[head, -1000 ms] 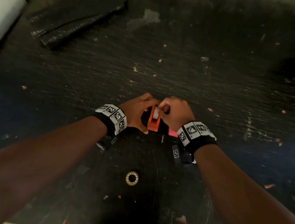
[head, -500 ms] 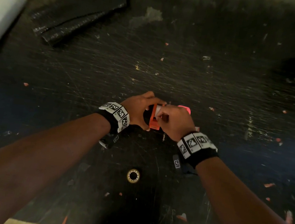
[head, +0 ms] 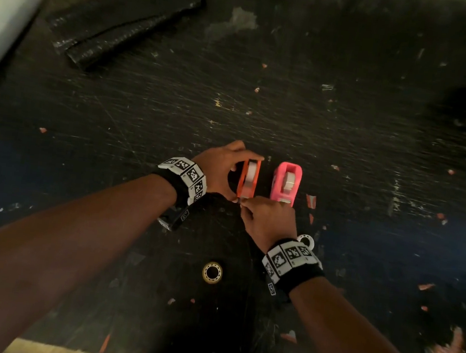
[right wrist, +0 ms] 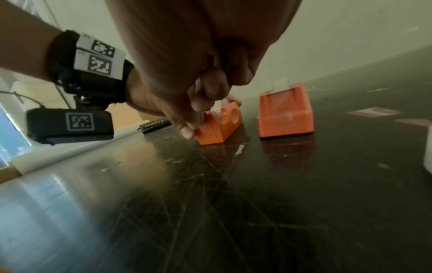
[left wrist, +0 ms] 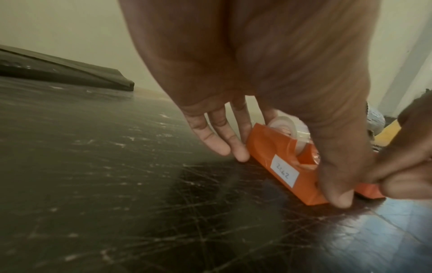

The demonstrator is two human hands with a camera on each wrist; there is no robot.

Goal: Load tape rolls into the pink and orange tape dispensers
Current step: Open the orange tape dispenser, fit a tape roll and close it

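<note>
On the scratched black tabletop (head: 292,102), the small orange plastic tape dispenser (head: 248,181) now stands on its base, where half a second ago it was held up between both hands; a roll of clear tape (left wrist: 292,127) sits in its cradle. The wider pink plastic tape dispenser (head: 286,184), earlier mostly hidden behind the right hand, now shows in full just beside the orange one, apart from it, with a tape roll loaded in it too.

The left hand (head: 221,169) grasps the orange dispenser end to end: fingers against its far end, thumb at the near corner. The right hand (head: 270,221) has drawn back toward the person and pinches at the near, cutter end of the orange dispenser; whether it holds the tape's end I cannot tell. A white paper label with handwritten digits (left wrist: 284,170) is stuck on the dispenser's smooth, wedge-shaped side.

Near the person lies a ring-shaped, yellowish roll core (head: 212,272), and a small white ring (head: 305,240) peeks out beside the right wrist. Far to the left rest a folded black textured sheet (head: 122,18) and a white cylinder roll (head: 6,17). Orange scraps (head: 310,201) dot the table's surface.
</note>
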